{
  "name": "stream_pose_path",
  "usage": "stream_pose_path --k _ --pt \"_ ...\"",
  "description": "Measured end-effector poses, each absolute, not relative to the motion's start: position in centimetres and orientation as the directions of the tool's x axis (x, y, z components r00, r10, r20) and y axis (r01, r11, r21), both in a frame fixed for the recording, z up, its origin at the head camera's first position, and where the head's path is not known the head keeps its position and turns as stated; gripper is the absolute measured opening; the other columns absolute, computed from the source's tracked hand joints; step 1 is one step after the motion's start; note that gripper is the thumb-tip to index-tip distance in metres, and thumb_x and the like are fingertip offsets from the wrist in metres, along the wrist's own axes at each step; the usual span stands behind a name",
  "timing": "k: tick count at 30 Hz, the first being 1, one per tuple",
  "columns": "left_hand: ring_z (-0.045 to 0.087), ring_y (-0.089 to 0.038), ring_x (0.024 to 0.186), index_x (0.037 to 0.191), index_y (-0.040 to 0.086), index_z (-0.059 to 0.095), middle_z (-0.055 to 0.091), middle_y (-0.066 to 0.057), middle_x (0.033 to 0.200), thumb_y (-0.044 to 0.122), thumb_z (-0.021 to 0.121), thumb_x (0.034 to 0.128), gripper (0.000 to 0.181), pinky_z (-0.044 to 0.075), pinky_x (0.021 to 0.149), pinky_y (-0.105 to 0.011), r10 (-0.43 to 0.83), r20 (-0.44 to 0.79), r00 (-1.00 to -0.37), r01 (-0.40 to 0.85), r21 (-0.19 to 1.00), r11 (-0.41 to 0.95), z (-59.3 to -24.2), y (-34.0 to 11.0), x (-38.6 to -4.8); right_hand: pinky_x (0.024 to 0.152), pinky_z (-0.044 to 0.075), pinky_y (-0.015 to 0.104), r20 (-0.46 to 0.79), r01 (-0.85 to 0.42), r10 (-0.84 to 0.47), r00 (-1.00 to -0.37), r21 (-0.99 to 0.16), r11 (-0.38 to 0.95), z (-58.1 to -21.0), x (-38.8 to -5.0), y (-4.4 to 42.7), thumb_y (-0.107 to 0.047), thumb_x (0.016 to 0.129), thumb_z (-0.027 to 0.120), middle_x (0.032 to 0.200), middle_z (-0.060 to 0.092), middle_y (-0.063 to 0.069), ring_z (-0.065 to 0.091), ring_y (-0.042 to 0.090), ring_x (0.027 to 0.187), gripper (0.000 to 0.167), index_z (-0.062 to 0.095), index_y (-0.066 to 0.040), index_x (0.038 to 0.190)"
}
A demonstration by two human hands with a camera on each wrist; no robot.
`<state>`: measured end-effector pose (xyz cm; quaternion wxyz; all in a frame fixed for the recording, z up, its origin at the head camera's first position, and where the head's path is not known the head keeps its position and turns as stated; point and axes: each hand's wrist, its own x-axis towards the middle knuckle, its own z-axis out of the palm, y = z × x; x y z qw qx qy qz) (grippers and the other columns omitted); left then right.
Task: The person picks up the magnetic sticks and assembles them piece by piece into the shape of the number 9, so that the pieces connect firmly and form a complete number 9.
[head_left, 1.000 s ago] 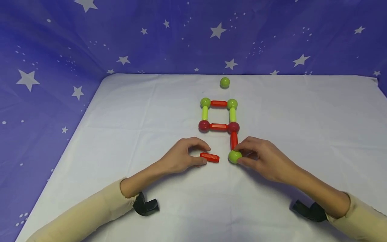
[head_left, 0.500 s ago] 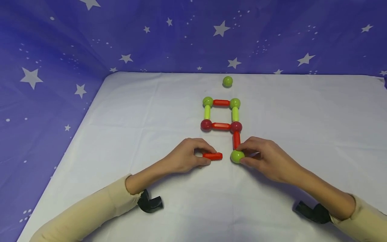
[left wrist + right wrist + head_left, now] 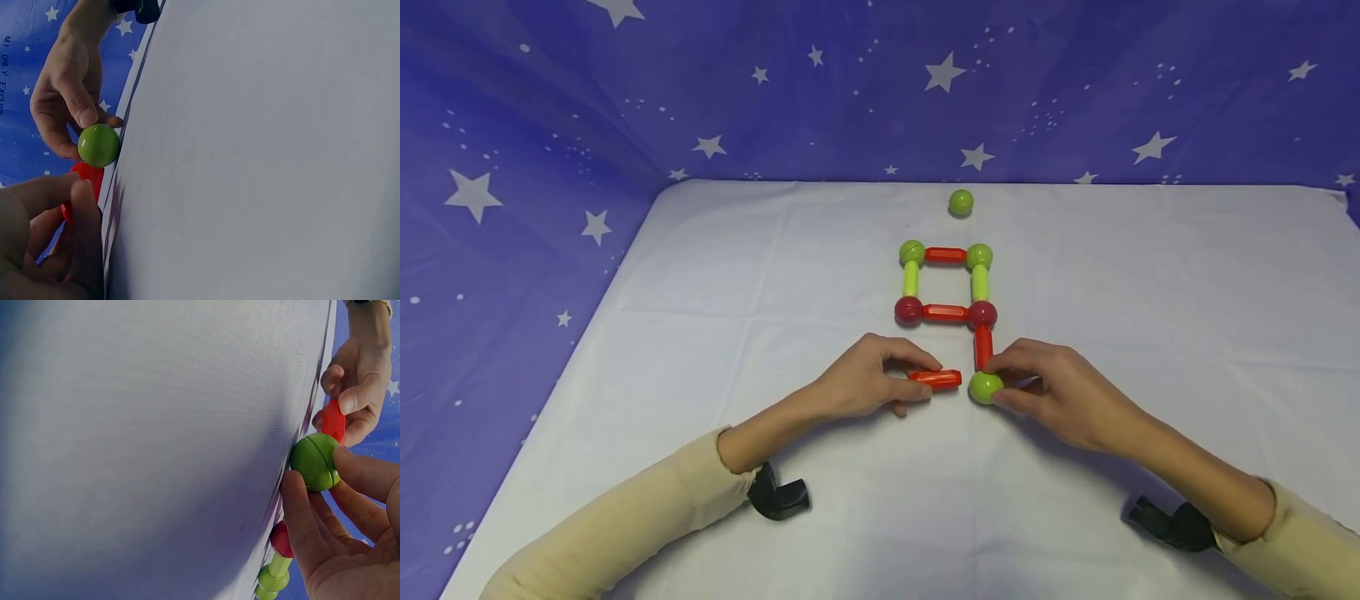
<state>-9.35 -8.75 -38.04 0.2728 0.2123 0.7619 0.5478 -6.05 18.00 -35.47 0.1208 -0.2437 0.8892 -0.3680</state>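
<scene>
My left hand (image 3: 872,379) pinches one end of a red magnetic rod (image 3: 940,380) between thumb and fingers. The rod's free end points right, a short gap from a green ball (image 3: 984,387). Thumb and fingers of my right hand (image 3: 1056,392) grip that ball from its right side. A second red rod (image 3: 983,347) runs from the ball up to a dark red ball (image 3: 982,314). In the right wrist view the green ball (image 3: 314,462) shows a seam line, with the held red rod (image 3: 334,422) behind it.
Beyond the hands lies a square of rods and balls: green balls (image 3: 912,252) at the far corners, dark red balls at the near ones. A loose green ball (image 3: 961,202) sits near the far edge of the white-covered table (image 3: 760,250). A starry blue cloth (image 3: 850,92) hangs behind.
My left hand has closed its fingers on the red rod and carried it a little right and away from me, toward the green ball. My right hand stays on the ball.
</scene>
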Motion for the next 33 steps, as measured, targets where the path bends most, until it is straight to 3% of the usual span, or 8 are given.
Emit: stream_pose_path --k 6,16,33 --pt "0.066 -0.024 0.06 0.112 0.007 0.073 0.067 -0.005 0.104 0.003 0.073 0.0868 0.025 0.059 0.062 -0.038 0.636 -0.188 -0.748 0.001 0.959 0.284 -38.0 -8.57 -9.7 0.078 0.057 0.027 -0.028 -0.346 -0.524 -0.851 -0.72 0.602 -35.52 -5.98 18.05 -0.002 0.083 0.078 0.103 0.067 -0.006 0.066 0.011 0.092 0.031 0.072 -0.01 0.113" --pt "0.067 -0.021 0.071 0.111 0.006 0.073 0.067 -0.004 0.103 0.002 0.072 0.0878 0.023 0.06 0.065 -0.037 0.67 -0.186 -0.719 0.011 0.96 0.278 -38.28 -8.1 -9.66 0.078 0.057 0.028 -0.027 -0.348 -0.523 -0.852 -0.717 0.604 -35.61 -6.02 18.1 -0.002 0.083 0.079 0.103 0.067 -0.005 0.066 0.011 0.093 0.033 0.072 -0.01 0.114" --pt "0.067 -0.02 0.07 0.112 0.002 0.072 0.067 -0.006 0.104 0.002 0.071 0.0887 0.023 0.06 0.068 -0.034 0.666 -0.182 -0.723 0.013 0.961 0.277 -38.41 -8.09 -9.6 0.078 0.058 0.029 -0.032 -0.347 -0.523 -0.852 -0.713 0.609 -35.42 -5.97 18.03 -0.001 0.082 0.078 0.103 0.067 -0.005 0.066 0.011 0.092 0.033 0.072 -0.01 0.113"
